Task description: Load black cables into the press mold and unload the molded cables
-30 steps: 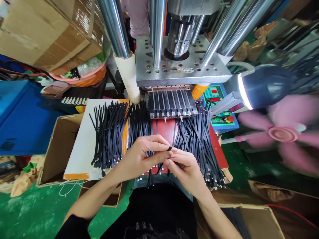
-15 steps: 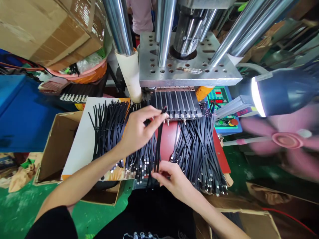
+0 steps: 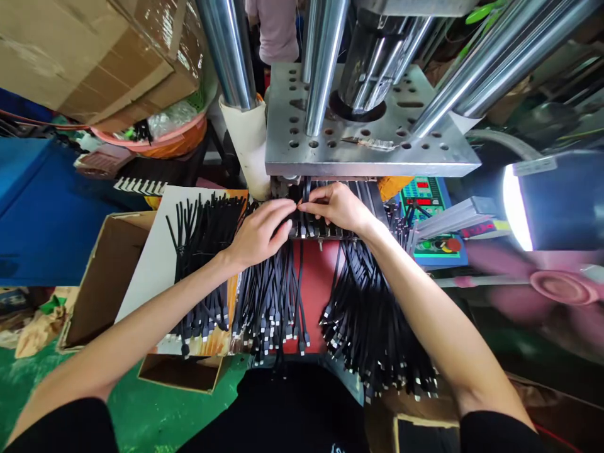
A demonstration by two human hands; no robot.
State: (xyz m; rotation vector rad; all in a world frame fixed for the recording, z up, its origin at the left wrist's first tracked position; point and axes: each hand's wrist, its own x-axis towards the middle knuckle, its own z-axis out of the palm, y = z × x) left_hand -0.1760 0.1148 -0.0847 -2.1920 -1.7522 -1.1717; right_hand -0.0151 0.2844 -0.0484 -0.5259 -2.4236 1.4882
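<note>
Flat black cables with small silver-tipped plugs lie in bundles. One bundle (image 3: pixel 267 302) hangs below my left hand (image 3: pixel 262 234), another (image 3: pixel 377 314) to the right. My fingertips meet at the left part of a slotted black metal block (image 3: pixel 375 201) under the press. With thumb and forefinger, my right hand (image 3: pixel 337 207) pinches a black cable (image 3: pixel 306 189) lying across the block. The closed fingertips of my left hand press at that same spot, apparently on the cable too. Plug ends (image 3: pixel 302 231) show at the block's front edge. My fingers partly cover the slots.
The press's drilled steel plate (image 3: pixel 372 167) hangs close above my hands, between steel columns (image 3: pixel 229 56). A further cable bundle (image 3: pixel 202 251) lies on a white board (image 3: pixel 141 270) at left. To the right are a control panel (image 3: pixel 436 211), a lamp (image 3: pixel 557 201) and a spinning pink fan (image 3: pixel 566 289).
My right hand has risen from the cable's lower end to the block, beside my left hand. The cable, earlier stretched between both hands before the block, now lies at its left part.
</note>
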